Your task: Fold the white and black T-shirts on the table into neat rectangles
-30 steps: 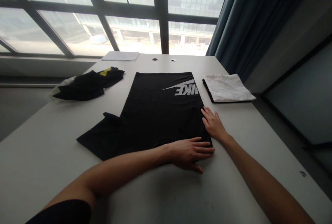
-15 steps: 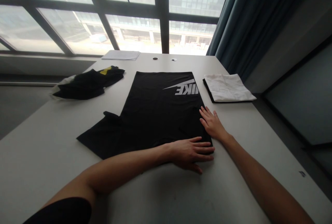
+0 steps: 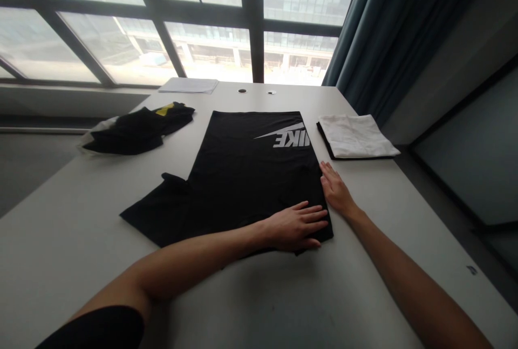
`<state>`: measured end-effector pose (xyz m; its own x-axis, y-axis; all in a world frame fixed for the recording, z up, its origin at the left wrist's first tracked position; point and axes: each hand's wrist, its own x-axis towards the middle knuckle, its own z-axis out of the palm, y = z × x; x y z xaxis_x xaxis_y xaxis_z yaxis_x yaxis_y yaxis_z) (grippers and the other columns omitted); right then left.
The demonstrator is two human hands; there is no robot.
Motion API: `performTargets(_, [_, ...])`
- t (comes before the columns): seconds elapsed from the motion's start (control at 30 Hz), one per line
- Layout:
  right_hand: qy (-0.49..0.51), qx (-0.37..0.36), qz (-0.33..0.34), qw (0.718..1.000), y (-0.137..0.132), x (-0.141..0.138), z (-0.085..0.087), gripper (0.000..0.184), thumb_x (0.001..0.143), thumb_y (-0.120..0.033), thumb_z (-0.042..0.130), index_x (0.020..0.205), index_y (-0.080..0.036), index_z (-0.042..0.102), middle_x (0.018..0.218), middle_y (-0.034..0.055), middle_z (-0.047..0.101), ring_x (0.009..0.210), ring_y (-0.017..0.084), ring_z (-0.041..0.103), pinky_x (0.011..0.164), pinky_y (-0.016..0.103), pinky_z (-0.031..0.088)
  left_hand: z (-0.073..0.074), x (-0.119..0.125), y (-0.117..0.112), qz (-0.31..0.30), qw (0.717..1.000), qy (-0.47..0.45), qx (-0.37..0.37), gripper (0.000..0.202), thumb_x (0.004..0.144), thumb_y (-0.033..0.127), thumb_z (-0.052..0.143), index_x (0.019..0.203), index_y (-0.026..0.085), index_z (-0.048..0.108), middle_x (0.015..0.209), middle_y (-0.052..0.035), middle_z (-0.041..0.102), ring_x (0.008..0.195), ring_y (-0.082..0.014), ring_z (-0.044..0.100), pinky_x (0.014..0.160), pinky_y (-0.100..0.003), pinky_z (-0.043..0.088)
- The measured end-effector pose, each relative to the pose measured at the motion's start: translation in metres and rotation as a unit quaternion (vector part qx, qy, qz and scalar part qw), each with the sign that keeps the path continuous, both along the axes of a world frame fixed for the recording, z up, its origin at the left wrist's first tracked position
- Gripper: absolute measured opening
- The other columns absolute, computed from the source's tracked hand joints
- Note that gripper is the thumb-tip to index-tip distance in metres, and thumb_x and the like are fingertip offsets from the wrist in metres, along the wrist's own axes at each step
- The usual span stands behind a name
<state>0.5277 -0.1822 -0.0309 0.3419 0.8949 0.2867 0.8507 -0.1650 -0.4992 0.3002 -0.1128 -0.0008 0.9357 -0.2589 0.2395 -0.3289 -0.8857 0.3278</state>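
Observation:
A black T-shirt (image 3: 243,176) with a white NIKE print lies partly folded in front of me, one sleeve (image 3: 157,209) sticking out to the left. My left hand (image 3: 297,226) rests flat on its near right corner, fingers stretched out to the right. Along the shirt's right edge lies my right hand (image 3: 335,190), fingers extended and pointing away from me, its side against the fabric. Neither hand grips anything. My left forearm hides part of the shirt's near edge.
On the white table (image 3: 404,241), folded white cloth (image 3: 356,136) lies over a black one at the right. A crumpled black garment (image 3: 141,128) with a yellow patch sits at the left. Papers (image 3: 189,85) lie at the far edge, near two round table holes.
My left hand has moved slightly away from me and to the left, onto the fabric. My right hand has slid a little to the right, to the shirt's edge.

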Motion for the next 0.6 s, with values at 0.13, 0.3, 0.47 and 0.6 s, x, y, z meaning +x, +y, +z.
performTargets(0.13, [-0.041, -0.034, 0.016, 0.998, 0.001, -0.001, -0.004, 0.054, 0.098, -0.027, 0.040, 0.151, -0.022, 0.046, 0.159, 0.0095, 0.040, 0.151, 0.027, 0.028, 0.121, 0.058, 0.023, -0.003, 0.002, 0.000, 0.036, 0.999, 0.000, 0.009, 0.057, 0.103, 0.049, 0.046, 0.150, 0.016, 0.045, 0.159, -0.0149, 0.038, 0.150, -0.0282, 0.030, 0.125, -0.047, 0.020])
performTargets(0.3, [0.009, 0.026, -0.019, 0.999, 0.002, 0.002, -0.003, 0.053, 0.100, -0.030, 0.035, 0.151, -0.018, 0.046, 0.159, 0.0108, 0.041, 0.150, 0.023, 0.031, 0.122, 0.050, 0.028, -0.005, 0.002, 0.002, 0.044, 0.999, 0.000, 0.010, 0.054, 0.103, 0.047, 0.047, 0.148, 0.016, 0.048, 0.159, -0.0149, 0.039, 0.149, -0.0281, 0.032, 0.124, -0.046, 0.023])
performTargets(0.47, [0.001, 0.020, -0.002, 1.000, 0.000, 0.002, -0.001, 0.053, 0.101, -0.031, 0.035, 0.151, -0.018, 0.045, 0.159, 0.0102, 0.041, 0.151, 0.023, 0.030, 0.122, 0.051, 0.027, -0.007, 0.003, 0.003, 0.066, 0.998, -0.003, 0.019, 0.057, 0.104, 0.048, 0.046, 0.149, 0.014, 0.046, 0.161, -0.0163, 0.032, 0.152, -0.0287, 0.024, 0.124, -0.048, 0.019])
performTargets(0.6, [-0.050, -0.041, 0.028, 0.998, 0.001, -0.002, -0.005, 0.051, 0.099, -0.031, 0.039, 0.148, -0.020, 0.051, 0.158, 0.0104, 0.041, 0.150, 0.027, 0.030, 0.121, 0.058, 0.023, -0.011, 0.003, 0.003, 0.070, 0.997, -0.005, 0.028, 0.057, 0.103, 0.050, 0.047, 0.148, 0.015, 0.048, 0.158, -0.0168, 0.038, 0.151, -0.0285, 0.027, 0.124, -0.049, 0.020])
